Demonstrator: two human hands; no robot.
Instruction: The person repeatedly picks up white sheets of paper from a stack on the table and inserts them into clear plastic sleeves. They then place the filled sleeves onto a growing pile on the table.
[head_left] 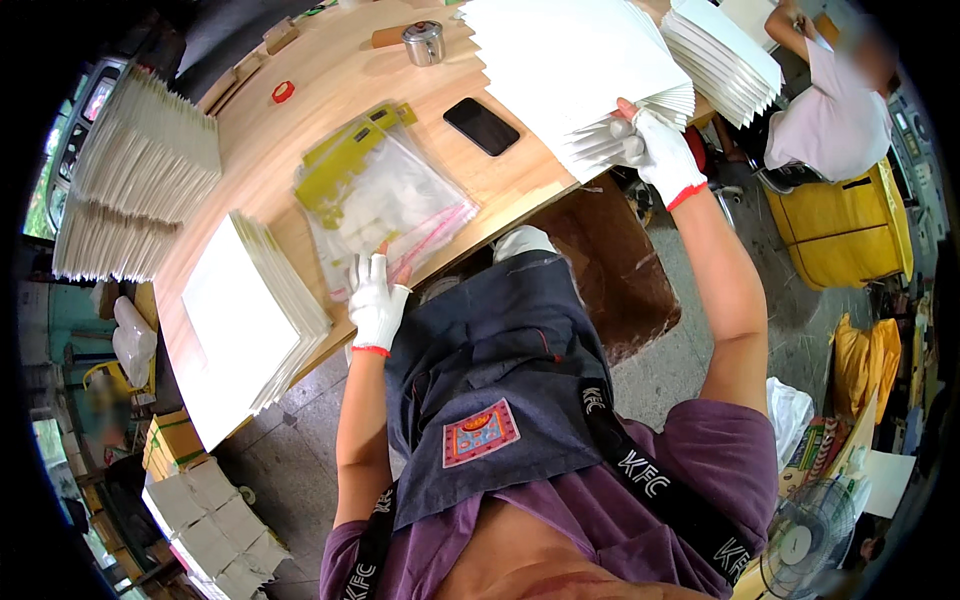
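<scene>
Your right hand [660,155] is at the near corner of the big white stack [575,70], fingers bent around the edge, though I can't tell if they've actually pinched a sheet. Your left hand [374,305] has its fingers spread, loose at the near edge of the clear bags [390,205], which lie mid-table between that stack and the smaller pile [250,310]. I'd fan the corner with that bare fingertip so you lift just one, and keep the left light so the bags don't skid. Phone's [481,126] kinda close, btw.
</scene>
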